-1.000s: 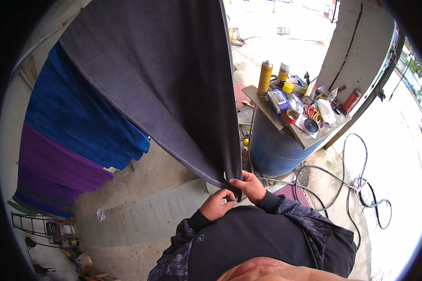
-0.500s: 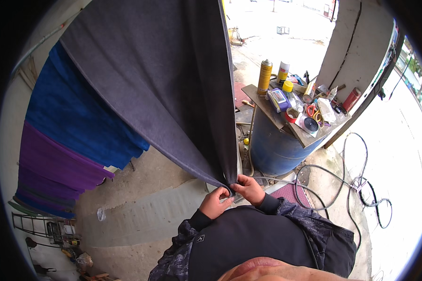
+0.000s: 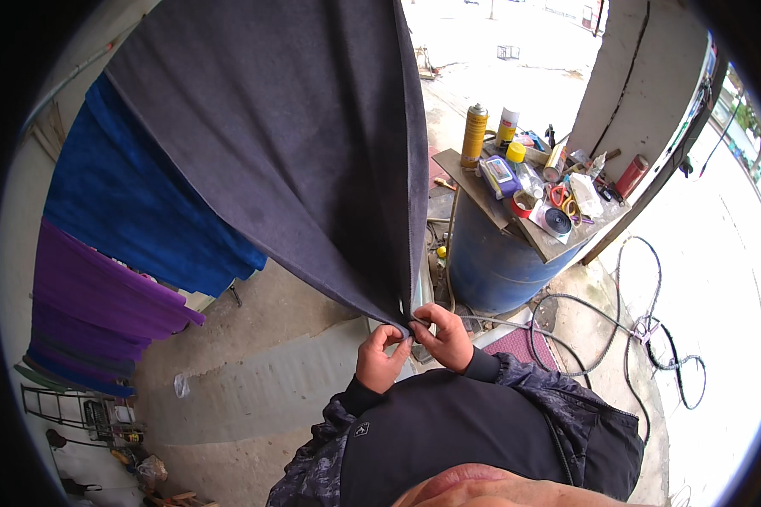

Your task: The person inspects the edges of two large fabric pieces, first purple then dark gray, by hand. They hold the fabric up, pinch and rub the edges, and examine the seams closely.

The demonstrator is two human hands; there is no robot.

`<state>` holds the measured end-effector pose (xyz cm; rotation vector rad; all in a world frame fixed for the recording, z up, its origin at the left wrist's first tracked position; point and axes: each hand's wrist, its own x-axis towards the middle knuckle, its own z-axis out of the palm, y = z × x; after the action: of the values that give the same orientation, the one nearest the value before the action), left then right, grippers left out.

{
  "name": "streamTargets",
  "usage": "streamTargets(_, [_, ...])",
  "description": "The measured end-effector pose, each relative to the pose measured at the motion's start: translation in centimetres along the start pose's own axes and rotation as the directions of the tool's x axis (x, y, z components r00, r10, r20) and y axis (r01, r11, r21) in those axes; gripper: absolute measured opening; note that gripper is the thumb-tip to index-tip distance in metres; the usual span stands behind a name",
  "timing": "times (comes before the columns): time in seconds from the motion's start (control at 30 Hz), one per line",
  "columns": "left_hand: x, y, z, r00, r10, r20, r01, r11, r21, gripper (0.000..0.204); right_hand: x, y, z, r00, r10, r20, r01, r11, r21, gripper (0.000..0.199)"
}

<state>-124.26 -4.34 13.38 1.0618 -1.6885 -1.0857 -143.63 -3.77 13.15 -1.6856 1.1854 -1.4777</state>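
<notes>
A large dark grey cloth (image 3: 271, 135) hangs in front of me and narrows down to its lower corner, bunched at my fingers. My left hand (image 3: 382, 359) pinches the cloth's edge between thumb and fingers. Close beside it, my right hand (image 3: 445, 338) pinches the same corner from the right, the two hands' fingertips almost touching. Folds at the corner hide what exactly lies between the fingertips.
Blue cloth (image 3: 144, 194) and purple cloth (image 3: 101, 279) hang at the left. To the right, a blue barrel (image 3: 499, 262) bears a board (image 3: 461, 173) crowded with spray cans, tape rolls and scissors. A black hose (image 3: 604, 359) coils on the floor beyond it.
Both hands have shifted slightly left and up with the pinched corner. The cloth's right edge now bulges further right, and its folds hang differently.
</notes>
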Motion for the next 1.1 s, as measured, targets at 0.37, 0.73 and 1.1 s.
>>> streamTargets(0.37, [0.0, 0.4, -0.2, 0.997, 0.077, -0.024, -0.072, 0.987, 0.145, 0.017, -0.1, 0.0, 0.0, 0.981, 0.164, 0.103, -0.184, 0.954, 0.236, 0.017])
streamTargets(0.73, [-0.1, 0.7, -0.3, 0.998, 0.061, 0.03, -0.064, 0.989, 0.13, 0.022, -0.6, 0.9, 0.6, 0.945, 0.21, 0.251, -0.311, 0.817, 0.486, 0.021])
streamTargets(1.1, [-0.4, 0.6, -0.7, 0.998, 0.069, 0.008, -0.069, 0.973, 0.222, 0.054, 0.0, -0.9, -0.7, 0.921, 0.041, 0.387, -0.193, 0.911, 0.363, 0.039])
